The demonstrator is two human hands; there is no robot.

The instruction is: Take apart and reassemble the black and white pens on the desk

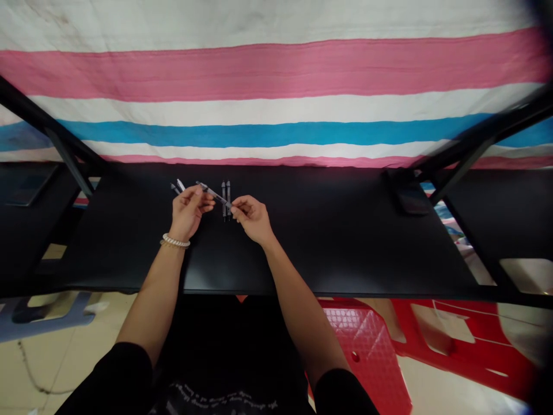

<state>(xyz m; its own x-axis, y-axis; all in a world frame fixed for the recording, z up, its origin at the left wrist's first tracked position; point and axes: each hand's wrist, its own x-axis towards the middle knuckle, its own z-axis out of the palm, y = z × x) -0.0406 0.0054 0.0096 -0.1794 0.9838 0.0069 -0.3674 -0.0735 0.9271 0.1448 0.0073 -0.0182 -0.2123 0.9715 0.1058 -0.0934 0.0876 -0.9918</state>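
Observation:
Between my two hands a slim pen [216,195] with a clear-looking barrel slants down to the right, above the black table [328,242]. My left hand [188,210] pinches its upper left end, and my right hand [251,218] grips the lower right end. Just behind it two dark pens [228,190] lie side by side on the table, partly covered by the held one. Near my left fingertips the ends of a white pen [180,185] and a dark pen [174,188] stick out; my hand hides the rest of them.
A dark phone-like object [408,193] lies at the table's right end. Black metal frame bars [71,155] rise at both ends. A striped sheet [276,75] hangs along the back edge. Red plastic stools [367,340] stand below the front edge at the right.

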